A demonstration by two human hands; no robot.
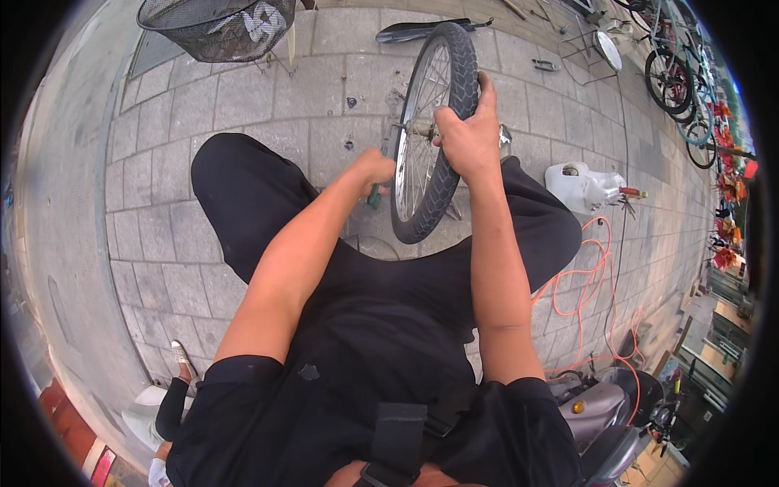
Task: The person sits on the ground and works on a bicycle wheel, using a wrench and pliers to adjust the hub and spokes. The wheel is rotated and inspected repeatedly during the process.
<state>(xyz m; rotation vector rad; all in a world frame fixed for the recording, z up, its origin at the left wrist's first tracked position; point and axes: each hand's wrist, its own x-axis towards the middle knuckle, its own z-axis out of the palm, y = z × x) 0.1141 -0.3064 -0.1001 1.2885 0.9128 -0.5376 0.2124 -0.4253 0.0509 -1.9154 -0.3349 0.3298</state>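
A bicycle wheel [464, 71] with a black knobby tyre, silver rim and spokes stands upright between my knees. My right hand [472, 140] grips its right side, thumb over the tyre and one finger stretched along the tread. Close against the left side of the rim, my left hand [375, 167] is closed. A green handle [373, 196] sticks out below that fist; the rest of the tool is hidden. The wheel's hub [420, 128] shows through the spokes.
A black mudguard [414, 31] lies beyond the wheel. Ahead on the left is a wire basket [219, 32]. To the right are a white plastic jug [578, 187] with tools in it and an orange hose [596, 284]. Small parts [350, 102] dot the paving. Parked bicycles [669, 81] stand far right.
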